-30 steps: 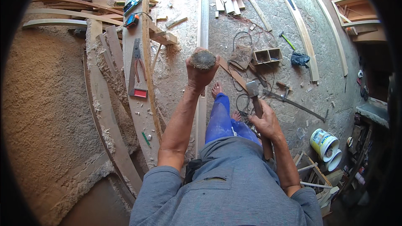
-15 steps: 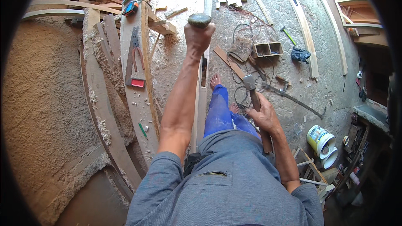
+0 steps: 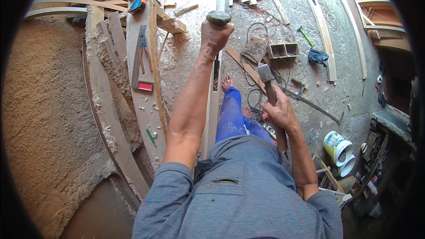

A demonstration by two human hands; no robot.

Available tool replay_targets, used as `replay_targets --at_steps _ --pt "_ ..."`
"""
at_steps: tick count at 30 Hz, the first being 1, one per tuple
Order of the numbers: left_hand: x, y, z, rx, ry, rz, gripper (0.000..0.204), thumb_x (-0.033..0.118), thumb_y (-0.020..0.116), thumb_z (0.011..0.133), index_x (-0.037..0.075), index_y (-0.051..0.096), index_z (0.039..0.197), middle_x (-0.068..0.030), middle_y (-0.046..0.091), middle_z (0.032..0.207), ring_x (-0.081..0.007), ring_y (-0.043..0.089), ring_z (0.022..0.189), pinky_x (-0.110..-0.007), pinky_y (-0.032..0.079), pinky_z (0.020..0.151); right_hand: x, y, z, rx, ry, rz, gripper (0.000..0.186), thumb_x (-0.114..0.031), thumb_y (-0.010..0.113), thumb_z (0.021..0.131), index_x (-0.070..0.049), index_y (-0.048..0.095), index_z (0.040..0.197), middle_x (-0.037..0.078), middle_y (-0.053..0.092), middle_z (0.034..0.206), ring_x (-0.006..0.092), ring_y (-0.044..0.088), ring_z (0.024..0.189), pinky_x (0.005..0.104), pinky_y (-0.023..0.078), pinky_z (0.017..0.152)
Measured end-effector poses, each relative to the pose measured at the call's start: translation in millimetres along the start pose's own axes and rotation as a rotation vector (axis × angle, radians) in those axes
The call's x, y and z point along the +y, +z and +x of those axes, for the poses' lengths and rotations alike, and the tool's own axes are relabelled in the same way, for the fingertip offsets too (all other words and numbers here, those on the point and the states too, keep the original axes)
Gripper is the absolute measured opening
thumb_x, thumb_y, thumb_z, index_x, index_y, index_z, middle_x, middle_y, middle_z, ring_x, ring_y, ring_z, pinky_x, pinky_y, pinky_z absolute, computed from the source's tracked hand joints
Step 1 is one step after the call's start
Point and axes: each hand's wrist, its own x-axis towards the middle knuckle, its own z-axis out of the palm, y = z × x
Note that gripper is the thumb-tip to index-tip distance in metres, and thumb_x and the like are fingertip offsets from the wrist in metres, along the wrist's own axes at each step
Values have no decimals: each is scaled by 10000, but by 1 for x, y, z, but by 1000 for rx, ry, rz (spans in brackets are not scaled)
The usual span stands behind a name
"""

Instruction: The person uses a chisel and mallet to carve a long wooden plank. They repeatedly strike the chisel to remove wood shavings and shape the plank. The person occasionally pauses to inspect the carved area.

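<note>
My left hand [image 3: 215, 37] is closed in a fist around an upright chisel [image 3: 218, 17]. Only its broad, worn grey-green top shows above the fist; the blade is mostly hidden below. Under that hand runs a long narrow wooden beam [image 3: 213, 110] with a dark slot cut into it, lying lengthwise in front of me. On the right, my right hand [image 3: 280, 109] grips the wooden handle of a hammer [image 3: 266, 73], thumb along the shaft. The hammer's squared metal head points away from me and stands apart from the chisel.
To the left, a shaving-strewn plank [image 3: 144, 106] carries pliers [image 3: 143, 48], a try square [image 3: 144, 86] and a tape measure [image 3: 137, 5]. On the floor at right lie a two-compartment box [image 3: 283, 50], a bar clamp [image 3: 312, 103], cables and a white bucket [image 3: 337, 147].
My left hand and the chisel have shifted a little to the right and away from me. The hammer in my right hand has moved slightly farther away from my body.
</note>
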Motion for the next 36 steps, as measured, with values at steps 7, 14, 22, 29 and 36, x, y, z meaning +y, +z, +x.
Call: replay_targets --at_steps 7,14,22,29,36 --pt "-21 -2 7 51 -87 -46 261 73 691 823 112 595 583 21 553 510 -68 503 418 -275 395 388 -17 11 5 -16 -3 62 598 -142 721 814 -11 535 1367 46 609 824 126 598 662 313 504 586" --pt "-30 2 4 90 -242 -143 214 109 743 845 94 628 666 28 572 553 -66 497 435 -269 396 400 -3 18 -15 -90 317 100 606 -259 740 808 -18 567 1337 92 664 753 190 665 629 350 540 616" --pt "-16 -15 -41 231 58 23 116 127 682 775 27 698 720 -67 682 618 -182 646 549 -315 536 543 15 17 -33 20 236 225 506 -174 720 831 11 556 1272 44 611 669 124 591 508 311 488 473" --pt "-38 2 20 -59 -658 -235 177 118 750 825 98 621 706 -5 556 600 -94 493 462 -272 373 422 14 14 -36 -1 269 322 440 -126 703 859 26 528 1233 40 598 678 119 579 505 304 482 448" --pt "165 -93 -74 -498 -219 -239 199 98 805 844 71 636 742 3 575 578 -62 505 441 -231 373 399 31 9 -37 58 331 319 442 -156 704 862 -9 533 1242 25 589 646 117 579 499 296 475 450"
